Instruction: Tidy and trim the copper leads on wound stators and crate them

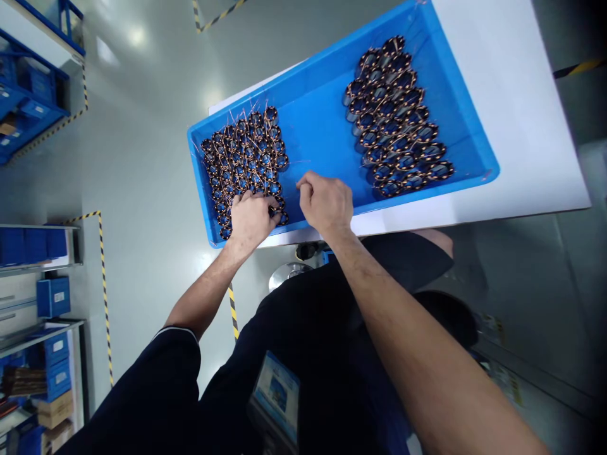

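A long blue tray (322,126) lies on a white table (502,114). Two clusters of small copper-wound coils fill it: a left cluster (244,158) with loose wire ends sticking up, and a right cluster (396,117) packed in neat rows. My left hand (251,218) rests on the near edge of the left cluster, fingers curled onto the coils. Beside it, my right hand (325,202) hovers over the tray's bare middle, fingers pinched together on a thin copper wire or something too small to make out.
Shelves with blue bins (28,95) stand at the left on a shiny grey floor marked with yellow-black tape (102,272). A badge (277,392) hangs on my dark clothing. The table's near edge runs just behind my hands.
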Available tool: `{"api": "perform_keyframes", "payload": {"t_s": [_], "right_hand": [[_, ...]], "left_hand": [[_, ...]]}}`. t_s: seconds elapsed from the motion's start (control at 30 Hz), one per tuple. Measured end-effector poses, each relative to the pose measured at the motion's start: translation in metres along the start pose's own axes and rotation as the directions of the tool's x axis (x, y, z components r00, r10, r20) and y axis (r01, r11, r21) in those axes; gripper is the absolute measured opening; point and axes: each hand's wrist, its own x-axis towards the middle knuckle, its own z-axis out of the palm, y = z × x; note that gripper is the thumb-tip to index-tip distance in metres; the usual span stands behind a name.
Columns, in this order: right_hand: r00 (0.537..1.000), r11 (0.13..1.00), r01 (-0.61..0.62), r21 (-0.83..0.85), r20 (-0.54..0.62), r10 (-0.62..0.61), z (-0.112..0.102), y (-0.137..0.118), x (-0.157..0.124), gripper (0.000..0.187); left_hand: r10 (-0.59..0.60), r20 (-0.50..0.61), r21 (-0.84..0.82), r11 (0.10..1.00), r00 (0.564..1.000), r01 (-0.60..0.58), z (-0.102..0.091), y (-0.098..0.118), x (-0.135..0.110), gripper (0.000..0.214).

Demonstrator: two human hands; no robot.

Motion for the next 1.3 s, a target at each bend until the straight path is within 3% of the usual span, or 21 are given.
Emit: {"api": "perform_keyframes", "payload": {"t_s": [0.2,0.33,0.5,0.7,1.3], "right_hand": [[1.0,1.0,0.019,0.004,-0.005,-0.019,-0.001,-0.001,-0.004,0.043],[0.999,0.999,0.039,0.001,-0.028,-0.039,0.0,0.0,-0.005,0.044],[0.996,0.998,0.066,0.009,-0.061,-0.066,0.001,0.001,-0.006,0.044],[0.992,0.996,0.083,0.027,-0.094,-0.08,0.004,0.001,-0.006,0.04],[0.974,0.987,0.156,0.025,-0.17,-0.15,0.012,0.008,-0.009,0.041]], "left_hand": [[-0.006,-0.002,-0.002,1.0,1.0,0.006,0.004,-0.001,-0.006,0.018],[-0.005,-0.043,-0.008,1.0,0.999,0.004,-0.008,-0.002,-0.003,0.021],[-0.039,-0.133,0.027,0.999,0.99,0.043,-0.023,-0.008,0.028,0.031],[-0.01,-0.122,0.077,0.997,0.992,0.02,-0.013,-0.017,0.06,0.023],[-0.047,-0.114,-0.022,0.999,0.992,0.045,-0.004,-0.032,0.056,0.024]]}}
